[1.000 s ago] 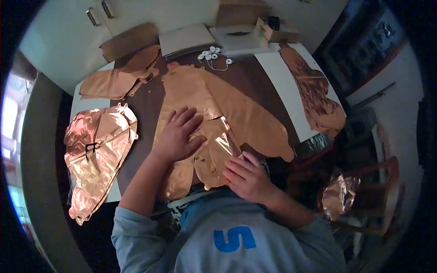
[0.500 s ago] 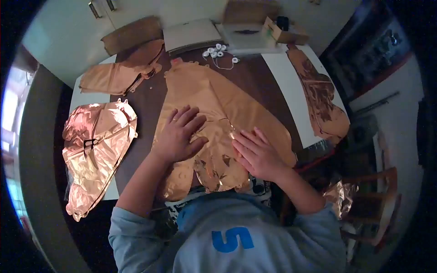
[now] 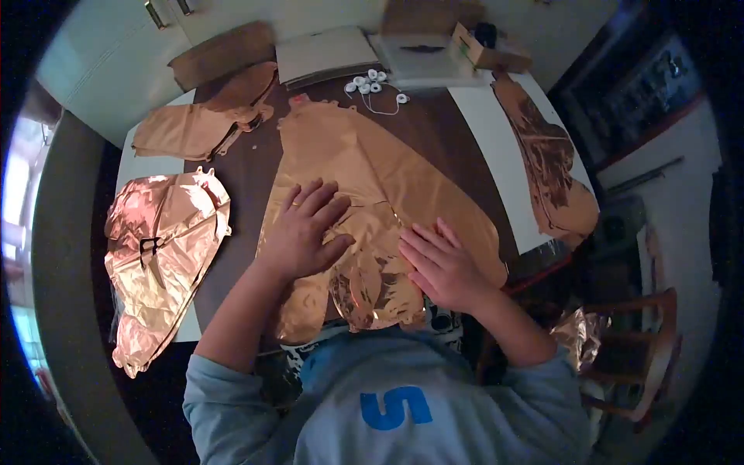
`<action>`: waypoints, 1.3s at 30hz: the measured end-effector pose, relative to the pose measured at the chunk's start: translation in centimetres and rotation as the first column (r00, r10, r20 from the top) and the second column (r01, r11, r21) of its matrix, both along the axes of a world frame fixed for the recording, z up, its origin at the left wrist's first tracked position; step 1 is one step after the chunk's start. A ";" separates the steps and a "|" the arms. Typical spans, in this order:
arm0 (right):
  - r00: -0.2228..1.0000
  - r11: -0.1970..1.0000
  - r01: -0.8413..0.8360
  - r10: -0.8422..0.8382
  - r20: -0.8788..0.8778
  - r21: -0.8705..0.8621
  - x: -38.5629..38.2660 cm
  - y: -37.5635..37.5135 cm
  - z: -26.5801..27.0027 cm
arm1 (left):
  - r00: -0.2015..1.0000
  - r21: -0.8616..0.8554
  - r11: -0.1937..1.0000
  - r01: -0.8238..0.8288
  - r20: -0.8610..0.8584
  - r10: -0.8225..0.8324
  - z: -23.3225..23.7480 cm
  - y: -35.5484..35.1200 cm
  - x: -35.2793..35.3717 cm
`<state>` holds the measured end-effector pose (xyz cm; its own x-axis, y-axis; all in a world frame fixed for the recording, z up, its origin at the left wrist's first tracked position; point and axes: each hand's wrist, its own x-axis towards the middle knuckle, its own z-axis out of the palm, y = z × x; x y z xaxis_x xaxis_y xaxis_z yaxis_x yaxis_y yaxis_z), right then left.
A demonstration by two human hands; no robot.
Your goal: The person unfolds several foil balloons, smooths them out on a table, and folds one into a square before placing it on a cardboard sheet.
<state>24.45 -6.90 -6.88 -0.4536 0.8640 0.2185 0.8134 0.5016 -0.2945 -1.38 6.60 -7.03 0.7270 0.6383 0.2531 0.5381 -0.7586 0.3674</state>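
A large copper-coloured foil sheet lies flattened across the middle of the dark table, its lower edge near the person's body. My left hand rests palm down on its left part, fingers spread, thumb pointing right. Flat on the sheet's right part lies my right hand, with its fingers stretched out to the upper left. Neither hand grips anything. Between the hands the foil is shiny and creased, with a fold line running across it above them.
Shiny foil pieces lie at the left, more foil at the back left, and a foil stack on the right. White rolls with string, a cardboard box and a pale board stand behind. A wooden chair is at the right.
My right hand has shifted very slightly to the right on the foil. The reflections and creases between the hands look different. My left hand stays nearly in place.
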 end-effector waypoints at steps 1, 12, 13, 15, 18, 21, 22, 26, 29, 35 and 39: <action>1.000 1.000 -0.003 0.003 0.007 0.007 -0.1 0.1 0.1 | 1.000 -0.001 1.000 0.001 0.002 -0.001 0.0 0.0 0.0; 0.999 0.999 -0.040 0.040 0.006 -0.020 -0.2 -0.2 0.0 | 1.000 0.007 1.000 0.002 0.007 -0.002 -0.3 0.0 -0.2; 0.999 0.999 -0.041 0.041 0.005 -0.017 -0.2 -0.2 0.0 | 1.000 0.004 1.000 0.004 0.007 -0.004 -0.3 0.0 -0.2; 1.000 0.999 -0.023 0.023 -0.011 -0.032 -0.3 -0.2 0.1 | 1.000 -0.002 1.000 0.007 0.005 -0.007 -0.1 0.1 -0.2; 1.000 0.999 -0.012 0.012 0.007 -0.046 -0.2 -0.5 0.2 | 1.000 -0.007 1.000 0.005 0.001 -0.005 -0.1 0.0 -0.2; 0.998 0.999 -0.016 0.018 0.054 -0.041 -0.2 -0.6 0.2 | 1.000 0.015 1.000 0.009 0.000 -0.009 -0.4 0.1 -0.2; 0.997 0.999 -0.019 0.022 0.071 -0.036 -0.3 -0.7 0.2 | 1.000 0.009 1.000 0.009 -0.003 -0.009 -0.4 0.1 -0.2; 0.992 1.000 -0.028 0.029 0.123 -0.011 -0.3 -0.6 0.4 | 0.999 0.058 0.998 0.028 -0.045 -0.025 0.5 0.1 -0.2; 0.987 0.999 -0.040 0.037 0.156 0.016 -0.4 -0.4 0.6 | 0.994 0.104 0.994 0.024 -0.106 -0.013 2.2 0.0 0.7; 0.984 0.997 -0.063 0.055 0.167 0.042 -0.5 0.0 0.5 | 0.951 0.173 0.960 -0.221 -0.180 0.252 2.4 -1.7 5.1; 0.983 0.998 -0.059 0.061 0.173 -0.020 0.1 -0.4 0.3 | 0.914 0.160 0.930 -0.331 -0.191 0.358 0.9 -2.4 6.1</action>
